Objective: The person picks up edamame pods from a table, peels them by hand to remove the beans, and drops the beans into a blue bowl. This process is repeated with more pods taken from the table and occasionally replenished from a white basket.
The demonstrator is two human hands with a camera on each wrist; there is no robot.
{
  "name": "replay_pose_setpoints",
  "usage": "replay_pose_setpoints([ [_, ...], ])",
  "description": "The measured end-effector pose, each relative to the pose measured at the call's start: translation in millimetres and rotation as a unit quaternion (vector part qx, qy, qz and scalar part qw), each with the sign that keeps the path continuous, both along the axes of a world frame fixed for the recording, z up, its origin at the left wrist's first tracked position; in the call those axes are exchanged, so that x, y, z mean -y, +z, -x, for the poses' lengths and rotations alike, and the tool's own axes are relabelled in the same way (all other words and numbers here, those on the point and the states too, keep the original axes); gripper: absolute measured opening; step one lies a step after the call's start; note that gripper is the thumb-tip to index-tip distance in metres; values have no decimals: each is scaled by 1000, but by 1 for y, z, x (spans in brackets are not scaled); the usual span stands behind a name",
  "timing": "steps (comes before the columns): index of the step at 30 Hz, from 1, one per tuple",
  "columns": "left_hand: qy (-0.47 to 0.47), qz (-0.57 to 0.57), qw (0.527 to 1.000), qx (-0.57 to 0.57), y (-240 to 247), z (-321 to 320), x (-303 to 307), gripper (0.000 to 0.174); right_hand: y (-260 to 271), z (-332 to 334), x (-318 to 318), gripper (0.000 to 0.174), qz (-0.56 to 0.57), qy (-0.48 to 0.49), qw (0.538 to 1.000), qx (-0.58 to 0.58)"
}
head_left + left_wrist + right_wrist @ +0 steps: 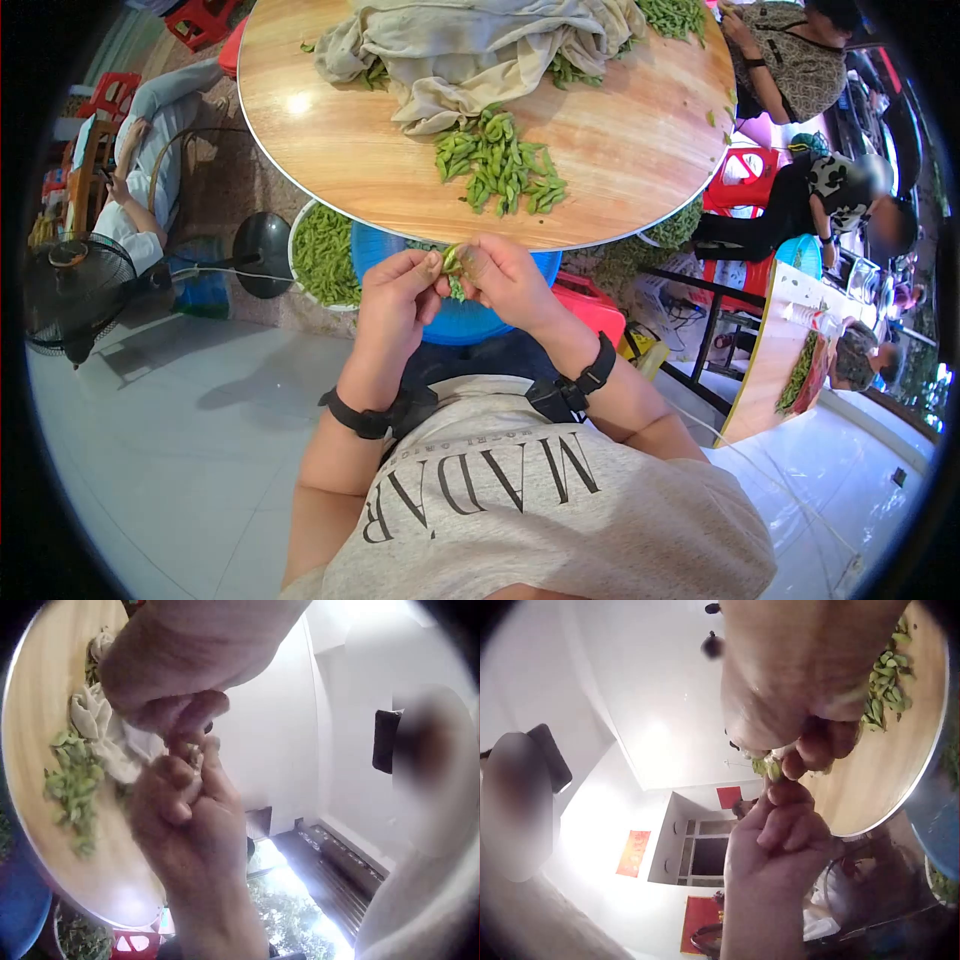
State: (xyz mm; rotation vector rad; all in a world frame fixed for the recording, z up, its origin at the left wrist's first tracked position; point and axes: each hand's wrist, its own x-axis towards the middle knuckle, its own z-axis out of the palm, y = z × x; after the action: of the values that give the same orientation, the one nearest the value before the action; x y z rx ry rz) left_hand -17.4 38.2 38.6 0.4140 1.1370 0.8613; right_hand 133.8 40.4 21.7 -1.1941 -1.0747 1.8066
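- Left hand (398, 290) and right hand (508, 285) meet just off the edge of the table (640, 165) — the fingers of both are curled, pinching a small green soybean pod (453, 262) between them.
- That pod is held above a round, smooth blue plastic basin (470, 332).
- The table has a rounded outline, a glossy yellowish wood-grain top and a thin pale rim.
- On it lies a loose heap of pods (498, 165), plump and gently curved, just beside a crumpled beige cloth (450, 50) — soft, deeply creased fabric, with more green pods showing along its edges.
- Left of the basin, a round white-rimmed tub (293, 255) holds densely packed pods.
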Motion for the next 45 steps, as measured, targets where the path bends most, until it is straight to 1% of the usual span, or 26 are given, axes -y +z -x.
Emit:
replay_pose_setpoints([
  [2,-17,31,998,53,-8,10,0,17,2,-4,-1,25,45,42,998,-16],
  [3,-25,46,995,80,-10,14,0,17,-1,-7,-3,22,36,60,997,18],
  [5,-41,3,999,-35,-6,12,4,17,-9,-12,-8,19,17,95,992,87],
  [6,-49,-17,994,-92,-5,12,7,17,-4,-9,-8,17,-20,80,990,113],
  [8,-59,-22,994,-91,-9,11,14,16,8,-4,-7,16,-93,47,981,166],
  [9,-69,-27,993,-89,-11,10,16,16,5,-3,-7,17,-102,67,981,150],
  [11,-75,27,996,-28,-7,17,16,16,-8,-2,-7,20,-120,102,980,120],
  [12,-76,55,996,2,-7,21,16,15,-14,-2,-4,20,-104,116,984,91],
  [15,-115,61,990,-51,-15,24,23,15,-25,-2,-2,21,-48,188,979,70],
  [16,-126,54,988,-75,-15,23,24,15,-32,0,-1,17,-70,180,980,57],
  [19,-152,44,979,-131,-17,19,27,16,-37,-2,0,15,45,191,979,47],
  [22,-166,34,971,-172,-25,22,28,15,-49,-3,5,13,65,160,985,28],
  [25,-147,3,952,-269,-53,33,28,14,-79,0,12,17,48,82,991,99],
  [26,-131,-9,940,-314,-64,40,26,13,-98,-1,16,18,-60,73,982,166],
  [28,-92,-19,919,-384,-86,64,21,19,-129,-6,23,22,-270,54,916,291],
  [31,-20,-52,872,-487,-125,114,16,34,-120,-28,13,25,-147,13,918,369],
  [32,5,-69,849,-523,-132,121,16,38,-115,-39,7,24,-135,-31,907,397],
  [34,-12,-49,859,-510,-125,119,13,45,-108,-62,-9,21,-111,-117,879,449],
  [35,-19,-38,863,-503,-119,118,12,49,-111,-74,-18,20,-144,-151,864,459],
  [37,-16,-27,883,-468,-99,87,9,43,-119,-93,-40,20,-212,-217,828,472],
  [39,-44,-39,902,-429,-84,57,8,39,-127,-104,-58,21,-250,-169,818,489],
  [40,-47,-42,904,-423,-77,40,7,31,-127,-108,-62,23,-269,-146,812,497],
  [41,-57,-41,919,-388,-74,26,6,30,-126,-112,-64,22,-197,-171,859,440],
  [43,-70,-41,945,-317,-68,1,2,28,-112,-117,-71,21,-51,-210,926,310],
  [44,-71,-41,952,-294,-63,-14,0,27,-109,-120,-70,19,21,-227,958,176],
  [45,-73,-41,959,-271,-56,-30,-3,27,-105,-123,-65,16,95,-239,966,37],
])
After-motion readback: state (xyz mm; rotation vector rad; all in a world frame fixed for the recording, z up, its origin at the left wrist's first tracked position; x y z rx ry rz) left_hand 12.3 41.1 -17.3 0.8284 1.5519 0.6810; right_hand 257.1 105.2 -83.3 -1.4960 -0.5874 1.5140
